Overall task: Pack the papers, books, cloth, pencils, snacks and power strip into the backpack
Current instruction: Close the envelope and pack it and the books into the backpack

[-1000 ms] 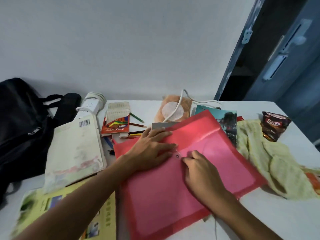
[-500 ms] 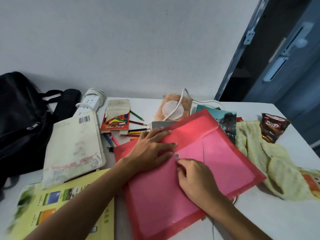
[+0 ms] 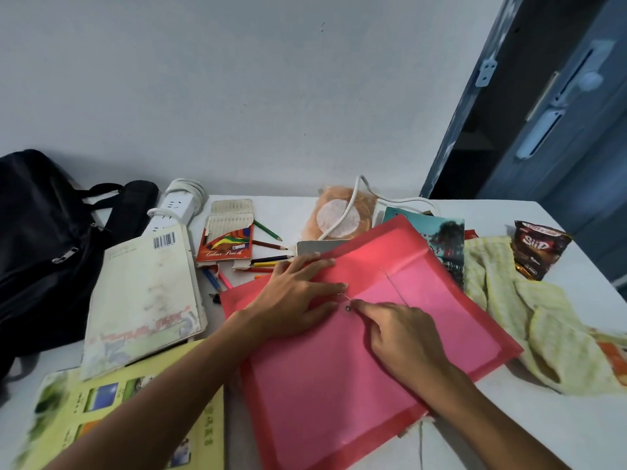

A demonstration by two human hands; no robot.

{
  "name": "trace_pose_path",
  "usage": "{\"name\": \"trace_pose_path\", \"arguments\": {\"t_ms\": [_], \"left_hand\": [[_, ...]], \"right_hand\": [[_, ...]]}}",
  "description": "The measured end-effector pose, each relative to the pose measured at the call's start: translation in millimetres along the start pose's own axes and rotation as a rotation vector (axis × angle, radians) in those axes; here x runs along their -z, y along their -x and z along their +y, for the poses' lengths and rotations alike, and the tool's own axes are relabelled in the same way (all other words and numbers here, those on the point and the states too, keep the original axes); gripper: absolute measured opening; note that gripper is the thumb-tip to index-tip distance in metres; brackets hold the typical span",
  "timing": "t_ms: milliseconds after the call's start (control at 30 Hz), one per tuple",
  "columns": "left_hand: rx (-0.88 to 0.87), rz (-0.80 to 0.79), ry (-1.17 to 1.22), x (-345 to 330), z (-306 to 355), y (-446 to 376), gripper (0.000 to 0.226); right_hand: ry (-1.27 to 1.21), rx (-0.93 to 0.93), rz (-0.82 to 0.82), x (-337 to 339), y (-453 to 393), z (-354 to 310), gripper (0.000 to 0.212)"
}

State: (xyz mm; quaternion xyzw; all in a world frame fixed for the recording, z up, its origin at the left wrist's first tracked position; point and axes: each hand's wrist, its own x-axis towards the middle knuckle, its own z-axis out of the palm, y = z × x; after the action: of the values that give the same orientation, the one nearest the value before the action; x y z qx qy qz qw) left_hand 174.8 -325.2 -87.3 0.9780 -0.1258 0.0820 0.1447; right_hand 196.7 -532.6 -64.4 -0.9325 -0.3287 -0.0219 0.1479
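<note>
A red-pink paper envelope (image 3: 390,368) lies in the middle of the white table (image 3: 509,429). My left hand (image 3: 298,300) presses flat on its upper left part. My right hand (image 3: 403,337) has its fingers curled, and its fingertips pinch the thin string at the envelope's small round button. The black backpack (image 3: 37,252) stands at the far left. Next to it are the white power strip (image 3: 176,206), a worn white book (image 3: 142,300) and a yellow book (image 3: 118,418). A pencil box (image 3: 227,239) lies behind with loose pencils (image 3: 268,261).
A yellow cloth (image 3: 543,327) lies right of the envelope, with a dark snack packet (image 3: 536,249) behind it. An orange snack bag (image 3: 339,215) under a white cable and a teal book (image 3: 441,239) sit at the back. A blue door (image 3: 559,113) stands at the right.
My right hand has drawn back a little toward me, and its fingertips now sit at the button. My left hand stays pressed on the envelope.
</note>
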Motion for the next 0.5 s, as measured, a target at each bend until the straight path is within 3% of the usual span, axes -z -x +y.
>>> {"name": "trace_pose_path", "arguments": {"t_ms": [133, 300, 500], "left_hand": [[-0.009, -0.001, -0.006, 2, 0, -1, 0.042], [-0.087, 0.077, 0.016, 1, 7, -8, 0.030], [-0.017, 0.058, 0.033, 0, 21, -18, 0.025]], "right_hand": [[-0.111, -0.011, -0.153, 14, -7, 1, 0.051], [-0.412, -0.157, -0.374, 21, -30, 9, 0.046], [-0.567, -0.259, -0.410, 11, -46, 12, 0.030]]}}
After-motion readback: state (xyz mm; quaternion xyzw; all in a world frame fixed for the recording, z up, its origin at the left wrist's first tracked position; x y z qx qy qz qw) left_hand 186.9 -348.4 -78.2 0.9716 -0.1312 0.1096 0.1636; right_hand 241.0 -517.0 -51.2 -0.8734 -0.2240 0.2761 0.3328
